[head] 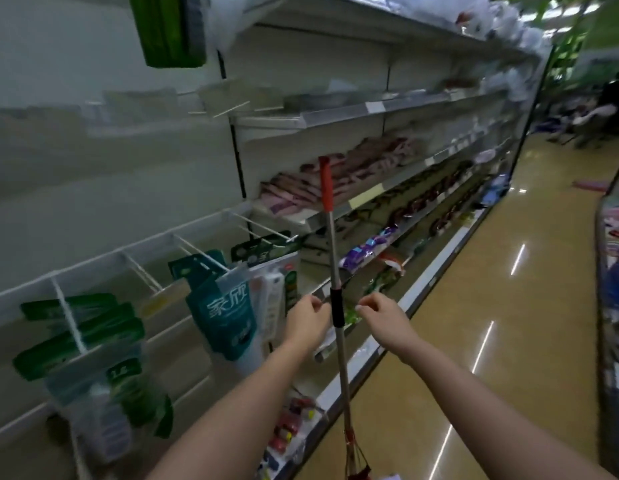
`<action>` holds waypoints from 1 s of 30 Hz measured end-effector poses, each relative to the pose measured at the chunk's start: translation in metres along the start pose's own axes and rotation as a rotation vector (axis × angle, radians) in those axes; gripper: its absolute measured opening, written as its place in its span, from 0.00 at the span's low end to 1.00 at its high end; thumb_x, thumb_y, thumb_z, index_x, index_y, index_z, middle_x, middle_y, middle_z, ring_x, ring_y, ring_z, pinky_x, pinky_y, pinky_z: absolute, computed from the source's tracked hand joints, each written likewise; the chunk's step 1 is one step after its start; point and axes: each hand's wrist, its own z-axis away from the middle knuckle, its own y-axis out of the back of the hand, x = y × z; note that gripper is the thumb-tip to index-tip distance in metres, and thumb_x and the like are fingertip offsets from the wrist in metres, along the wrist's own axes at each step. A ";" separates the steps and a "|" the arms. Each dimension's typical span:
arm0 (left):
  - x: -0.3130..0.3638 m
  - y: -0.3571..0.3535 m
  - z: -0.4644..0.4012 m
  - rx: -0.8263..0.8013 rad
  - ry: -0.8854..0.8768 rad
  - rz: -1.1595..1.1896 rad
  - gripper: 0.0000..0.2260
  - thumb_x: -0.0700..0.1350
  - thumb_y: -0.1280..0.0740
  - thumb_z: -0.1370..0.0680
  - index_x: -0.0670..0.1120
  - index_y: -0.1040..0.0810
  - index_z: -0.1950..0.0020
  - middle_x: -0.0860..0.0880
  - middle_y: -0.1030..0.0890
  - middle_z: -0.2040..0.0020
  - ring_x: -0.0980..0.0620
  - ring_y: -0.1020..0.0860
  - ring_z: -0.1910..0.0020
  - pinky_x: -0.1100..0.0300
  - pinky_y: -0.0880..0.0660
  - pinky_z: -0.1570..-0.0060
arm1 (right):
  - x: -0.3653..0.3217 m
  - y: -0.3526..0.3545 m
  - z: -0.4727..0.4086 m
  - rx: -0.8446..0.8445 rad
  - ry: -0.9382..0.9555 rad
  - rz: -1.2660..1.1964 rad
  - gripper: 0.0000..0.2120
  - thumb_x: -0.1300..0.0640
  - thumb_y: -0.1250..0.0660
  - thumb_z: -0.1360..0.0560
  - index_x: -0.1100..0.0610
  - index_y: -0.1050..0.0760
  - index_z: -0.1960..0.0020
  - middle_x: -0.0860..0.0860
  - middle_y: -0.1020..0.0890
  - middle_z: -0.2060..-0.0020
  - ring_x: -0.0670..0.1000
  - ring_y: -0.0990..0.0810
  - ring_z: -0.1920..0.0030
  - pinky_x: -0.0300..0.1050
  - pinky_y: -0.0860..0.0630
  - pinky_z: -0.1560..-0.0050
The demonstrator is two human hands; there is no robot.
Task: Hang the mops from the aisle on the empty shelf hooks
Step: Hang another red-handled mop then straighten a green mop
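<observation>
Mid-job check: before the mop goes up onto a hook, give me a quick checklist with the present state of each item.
1. Mop upright, red handle end on top: ok.
2. Left hand gripping the pole: not ok; curled fingers sit beside the black grip, contact unclear.
3. Right hand gripping the pole: not ok; it is apart from the pole.
4. Free hook available: ok; a bare upper hook shows.
5. Hanging hole in the handle end: cannot tell, too blurred.
6. Mop head clear of the floor: cannot tell; cut off at the frame's bottom.

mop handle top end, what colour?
Red cap on the mop handle, clearest in the head view.
</observation>
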 end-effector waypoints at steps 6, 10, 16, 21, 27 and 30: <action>0.001 -0.041 -0.093 -0.028 0.076 -0.020 0.07 0.49 0.36 0.22 0.49 0.26 0.47 0.55 0.25 0.58 0.57 0.26 0.59 0.60 0.27 0.56 | 0.020 0.000 -0.115 -0.050 -0.021 -0.019 0.08 0.55 0.41 0.22 0.56 0.27 0.46 0.49 0.23 0.57 0.46 0.24 0.57 0.38 0.27 0.61; 0.010 -0.064 -0.149 0.018 0.118 -0.038 0.09 0.49 0.37 0.21 0.57 0.33 0.60 0.59 0.31 0.64 0.56 0.29 0.60 0.61 0.31 0.56 | 0.030 -0.009 -0.197 -0.056 -0.002 -0.017 0.07 0.56 0.41 0.22 0.55 0.27 0.46 0.53 0.26 0.45 0.49 0.26 0.49 0.45 0.27 0.46; 0.038 -0.105 -0.225 0.083 0.155 0.104 0.04 0.46 0.39 0.21 0.55 0.28 0.49 0.51 0.21 0.53 0.52 0.23 0.54 0.57 0.24 0.52 | 0.031 -0.015 -0.291 -0.101 0.068 0.009 0.15 0.56 0.40 0.22 0.61 0.30 0.37 0.56 0.29 0.39 0.55 0.26 0.41 0.47 0.30 0.39; 0.040 -0.122 -0.268 0.290 0.237 0.118 0.09 0.49 0.37 0.22 0.49 0.29 0.44 0.50 0.23 0.49 0.49 0.23 0.52 0.53 0.25 0.53 | 0.030 -0.022 -0.334 -0.140 0.096 -0.109 0.10 0.54 0.39 0.23 0.56 0.30 0.43 0.55 0.24 0.43 0.52 0.24 0.48 0.45 0.28 0.48; 0.030 -0.131 -0.295 0.120 0.252 0.186 0.11 0.48 0.39 0.22 0.46 0.30 0.40 0.45 0.21 0.45 0.47 0.22 0.48 0.48 0.23 0.45 | 0.024 -0.024 -0.362 -0.222 0.092 -0.222 0.16 0.48 0.42 0.21 0.58 0.31 0.39 0.50 0.23 0.50 0.51 0.24 0.48 0.45 0.28 0.51; 0.025 -0.137 -0.285 0.172 0.218 0.256 0.10 0.44 0.42 0.19 0.48 0.29 0.39 0.43 0.22 0.42 0.44 0.23 0.45 0.48 0.26 0.41 | 0.030 -0.026 -0.355 -0.287 0.187 -0.250 0.12 0.46 0.46 0.20 0.53 0.29 0.51 0.45 0.26 0.64 0.47 0.26 0.60 0.39 0.33 0.65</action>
